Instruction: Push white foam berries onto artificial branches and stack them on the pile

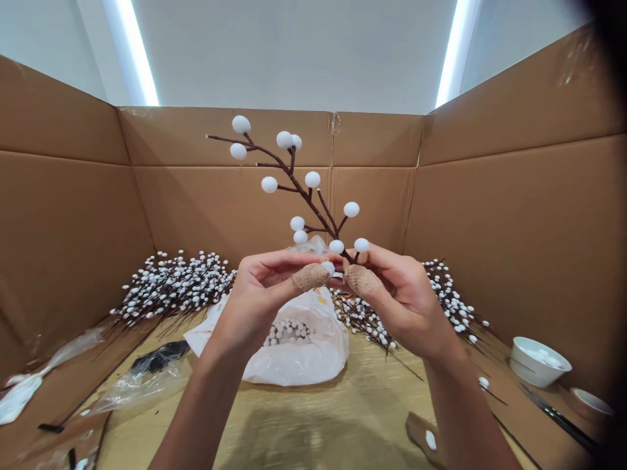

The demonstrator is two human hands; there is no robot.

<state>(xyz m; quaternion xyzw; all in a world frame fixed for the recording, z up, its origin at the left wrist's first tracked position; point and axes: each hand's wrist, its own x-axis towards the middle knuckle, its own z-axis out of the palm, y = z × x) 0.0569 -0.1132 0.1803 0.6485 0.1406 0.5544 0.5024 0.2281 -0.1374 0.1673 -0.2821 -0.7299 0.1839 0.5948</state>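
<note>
A brown artificial branch [313, 204] with several white berries rises at a slant above my hands, its upper end leaning left. My right hand [399, 287] pinches the lower part of its stem between thumb and fingers. In my left hand [274, 281], a single white berry [328, 268] is pinched between thumb and fingertips, close beside the stem. Both thumbs wear tan wrappings. Whether that berry touches the branch is hidden by the fingers. Behind and below the hands lies a white plastic bag [304, 365], open, with many loose white berries [289, 331] inside.
Finished-looking berry branches [176, 284] are heaped at the left, and more branches [450, 300] lie at the right. A white bowl [539, 362], scissors [553, 414] and a tape roll [592, 401] sit at the right edge. Clear plastic [142, 385] lies left. Cardboard walls [235, 209] surround the table.
</note>
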